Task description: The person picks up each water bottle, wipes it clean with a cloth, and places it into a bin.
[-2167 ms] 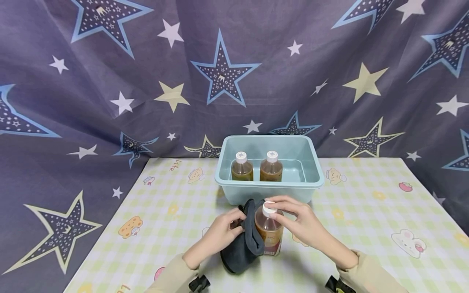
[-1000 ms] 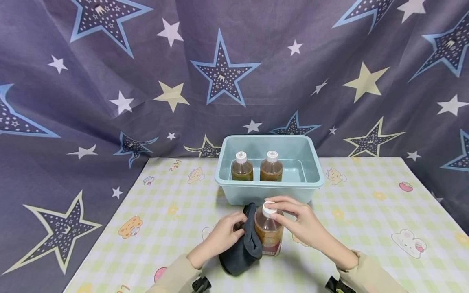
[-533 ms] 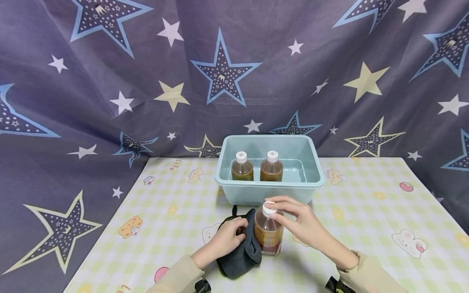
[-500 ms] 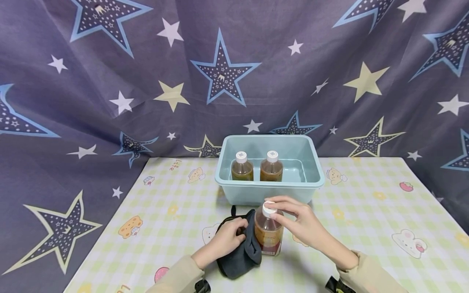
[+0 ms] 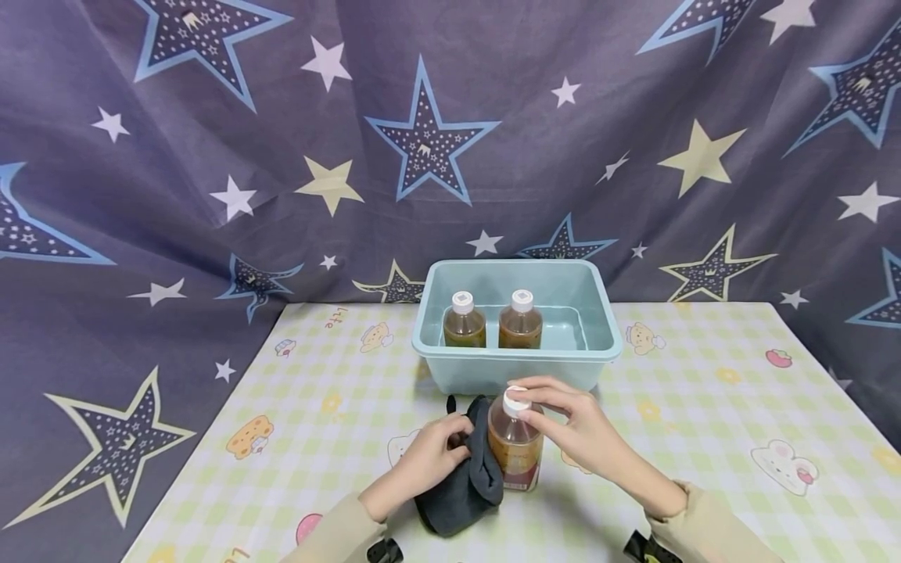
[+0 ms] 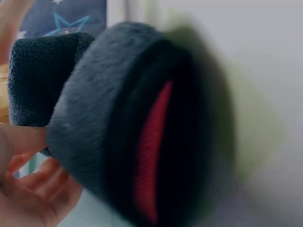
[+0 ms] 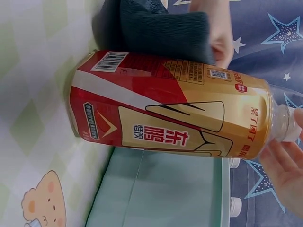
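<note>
A bottle (image 5: 517, 453) with a red and gold label and a white cap stands upright on the table in the head view. My right hand (image 5: 573, 418) holds its cap between thumb and fingers. In my left hand (image 5: 432, 453) is a thick, dark grey plush cloth (image 5: 461, 493), pinched and folded against the bottle's left side. The left wrist view shows the cloth (image 6: 90, 109) close up, with black edging and a red strip, and the left thumb pressing on it. Label and barcode of the bottle (image 7: 170, 109) face the right wrist camera.
Behind the bottle sits a light blue plastic tub (image 5: 517, 367). Two more white-capped bottles stand inside it, a greenish bottle (image 5: 464, 324) and a brown bottle (image 5: 521, 324). A checked tablecloth (image 5: 704, 438) covers the table, with a starry curtain (image 5: 281, 156) behind.
My left hand and the cloth have shifted down along the bottle's left side, then slightly back up, and the cloth's black loop has come into view. The right hand and bottle stay put.
</note>
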Demonstrator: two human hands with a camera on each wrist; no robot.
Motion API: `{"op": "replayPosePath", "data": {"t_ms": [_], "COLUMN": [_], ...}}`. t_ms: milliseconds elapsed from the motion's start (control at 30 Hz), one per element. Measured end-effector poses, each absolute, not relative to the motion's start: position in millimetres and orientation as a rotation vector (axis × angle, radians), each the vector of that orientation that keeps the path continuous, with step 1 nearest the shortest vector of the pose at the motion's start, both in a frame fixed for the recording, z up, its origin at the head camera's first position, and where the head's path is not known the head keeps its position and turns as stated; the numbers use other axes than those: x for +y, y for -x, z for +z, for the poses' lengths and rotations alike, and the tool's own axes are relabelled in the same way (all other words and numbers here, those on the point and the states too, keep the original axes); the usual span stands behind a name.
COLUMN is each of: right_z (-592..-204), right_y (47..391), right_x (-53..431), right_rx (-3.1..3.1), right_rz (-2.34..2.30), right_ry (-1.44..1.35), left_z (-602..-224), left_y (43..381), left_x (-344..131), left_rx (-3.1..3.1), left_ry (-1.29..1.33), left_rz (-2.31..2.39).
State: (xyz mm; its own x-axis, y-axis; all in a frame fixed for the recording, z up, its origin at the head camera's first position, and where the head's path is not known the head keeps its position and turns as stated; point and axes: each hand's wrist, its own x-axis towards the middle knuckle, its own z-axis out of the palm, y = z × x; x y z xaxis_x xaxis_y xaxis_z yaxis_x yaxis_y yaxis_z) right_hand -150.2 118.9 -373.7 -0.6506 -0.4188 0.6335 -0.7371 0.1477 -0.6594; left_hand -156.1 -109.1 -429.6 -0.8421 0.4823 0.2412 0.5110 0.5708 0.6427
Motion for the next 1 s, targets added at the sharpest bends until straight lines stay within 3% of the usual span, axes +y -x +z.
{"op": "replayPosePath", "data": {"t_ms": [567,1000], "right_z": [-376,-372], "right_y": [152,150], "right_x": [120,121], "right_rx": [-2.12,-2.198], "right_rz": [1.487,1.541], "right_ry": [-1.116,-1.09], "left_z": [-393,-400], "left_y": [150,154], "left_x": [-110,-109], "left_rx": [-2.572,-2.643], "left_ry": [0.922,0.959], "left_rz": [-1.089,-0.988]}}
